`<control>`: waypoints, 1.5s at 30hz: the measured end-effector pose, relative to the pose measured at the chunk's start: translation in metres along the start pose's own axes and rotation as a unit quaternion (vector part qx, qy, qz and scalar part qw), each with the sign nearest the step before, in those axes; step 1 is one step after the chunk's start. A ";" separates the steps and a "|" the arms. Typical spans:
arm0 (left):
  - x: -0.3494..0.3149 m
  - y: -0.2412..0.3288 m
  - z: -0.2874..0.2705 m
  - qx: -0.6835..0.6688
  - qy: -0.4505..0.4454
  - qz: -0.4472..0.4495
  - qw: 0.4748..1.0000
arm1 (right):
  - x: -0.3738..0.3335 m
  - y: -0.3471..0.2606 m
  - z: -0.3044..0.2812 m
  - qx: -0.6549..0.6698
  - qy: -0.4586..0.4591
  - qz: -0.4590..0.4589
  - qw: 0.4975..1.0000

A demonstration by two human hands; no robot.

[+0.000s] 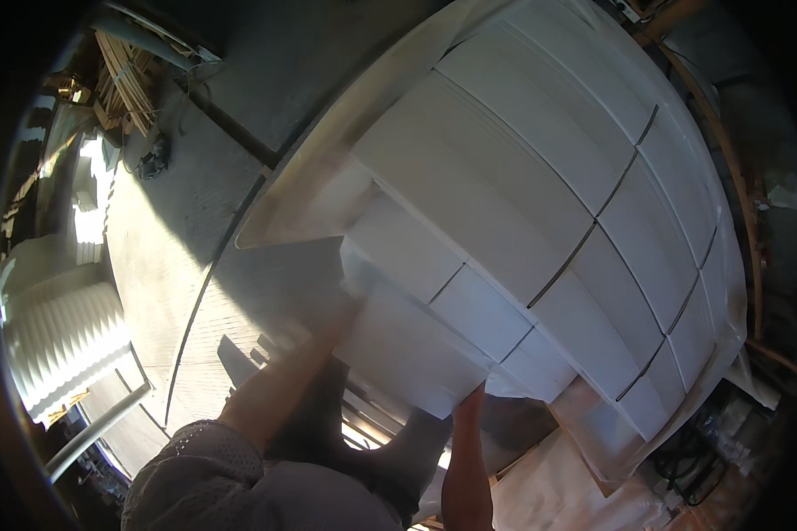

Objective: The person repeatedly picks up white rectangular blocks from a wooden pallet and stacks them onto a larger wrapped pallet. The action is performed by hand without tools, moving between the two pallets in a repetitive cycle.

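Observation:
A flat white rectangular board (pixel 407 345) is held between my two hands at the near edge of a broad surface laid with white panels (pixel 469 168). My left hand (pixel 349 310), smeared by motion, is at the board's left edge. My right hand (pixel 471 400) grips its near right corner, with most of the fingers hidden by the board. Smaller white panels (pixel 483 310) lie just beyond the board and partly touch its far side. Dark seams run between the larger panels.
A clear plastic sheet (pixel 305 199) lines the left border of the panelled surface. Wooden strips (pixel 124 75) are piled at the far left. A corrugated white sheet (pixel 66 336) and a pale pipe (pixel 97 434) stand at the left. Dark cables (pixel 695 469) lie at the lower right.

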State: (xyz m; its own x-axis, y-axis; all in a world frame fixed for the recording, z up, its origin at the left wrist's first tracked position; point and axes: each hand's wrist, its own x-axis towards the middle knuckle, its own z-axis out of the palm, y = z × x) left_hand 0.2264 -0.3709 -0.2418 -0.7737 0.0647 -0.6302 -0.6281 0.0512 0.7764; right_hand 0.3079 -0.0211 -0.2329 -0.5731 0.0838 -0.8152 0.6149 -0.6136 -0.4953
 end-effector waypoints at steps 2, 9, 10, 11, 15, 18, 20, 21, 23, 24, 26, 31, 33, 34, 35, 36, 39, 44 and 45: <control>0.038 0.009 -0.036 0.015 -0.011 0.000 1.000 | 0.047 0.005 0.037 -0.025 0.041 0.041 0.998; 0.131 -0.016 -0.114 0.070 0.077 -0.019 0.994 | 0.158 0.008 0.119 -0.077 0.086 0.098 0.989; 0.123 -0.034 -0.119 0.083 0.124 -0.022 0.989 | 0.163 0.012 0.123 -0.112 0.064 0.103 0.986; 0.106 -0.056 -0.120 0.093 0.175 -0.028 0.980 | 0.168 0.016 0.125 -0.148 0.082 0.115 0.979; 0.066 -0.141 -0.094 -0.283 0.278 -0.161 0.904 | 0.177 0.038 0.113 -0.167 0.086 0.115 0.976; 0.093 -0.183 -0.069 -0.100 0.227 -0.081 0.965 | 0.178 0.056 0.099 -0.343 0.029 0.090 0.935; 0.122 -0.195 -0.058 -0.065 0.243 -0.034 0.967 | 0.175 0.064 0.097 -0.523 -0.062 -0.082 0.846; 0.135 -0.196 -0.058 -0.046 0.251 -0.010 0.967 | 0.173 0.066 0.098 -0.502 -0.077 -0.087 0.857; 0.156 -0.192 -0.064 0.001 0.259 0.032 0.965 | 0.168 0.070 0.104 -0.169 -0.074 0.016 0.983; 0.162 -0.188 -0.070 0.030 0.260 0.053 0.964 | 0.165 0.071 0.108 -0.155 -0.073 0.008 0.985; 0.166 -0.179 -0.086 0.104 0.246 0.099 0.959 | 0.163 0.072 0.114 -0.104 -0.067 0.001 0.992; 0.162 -0.158 -0.128 0.196 0.177 0.157 0.952 | 0.170 0.090 0.115 0.115 -0.006 0.012 0.993; 0.160 -0.147 -0.132 0.070 0.157 0.122 0.978 | 0.176 0.103 0.114 0.210 0.009 0.022 0.977; 0.163 -0.139 -0.132 -0.016 0.142 0.108 0.984 | 0.181 0.108 0.116 0.260 0.009 0.026 0.965; 0.172 -0.128 -0.130 -0.105 0.126 0.094 0.982 | 0.185 0.112 0.118 0.297 0.007 0.026 0.954; 0.178 -0.118 -0.128 -0.192 0.111 0.074 0.972 | 0.190 0.114 0.120 0.294 0.016 0.046 0.955; 0.198 -0.090 -0.123 -0.436 0.121 -0.012 0.892 | 0.199 0.114 0.127 0.464 -0.014 0.065 0.883; 0.203 -0.081 -0.122 -0.593 0.038 -0.080 0.800 | 0.201 0.100 0.133 0.566 -0.017 0.088 0.820; 0.201 -0.081 -0.123 -0.606 -0.047 -0.061 0.792 | 0.201 0.097 0.133 0.560 -0.011 0.088 0.824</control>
State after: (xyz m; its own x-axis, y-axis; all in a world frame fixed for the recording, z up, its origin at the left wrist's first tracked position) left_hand 0.1116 -0.4841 -0.4310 -0.7277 0.2100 -0.6529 -0.3599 -0.9273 0.1028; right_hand 0.1800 -0.1682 -0.4044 -0.5463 -0.0900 -0.8327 -0.1889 -0.9553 0.2272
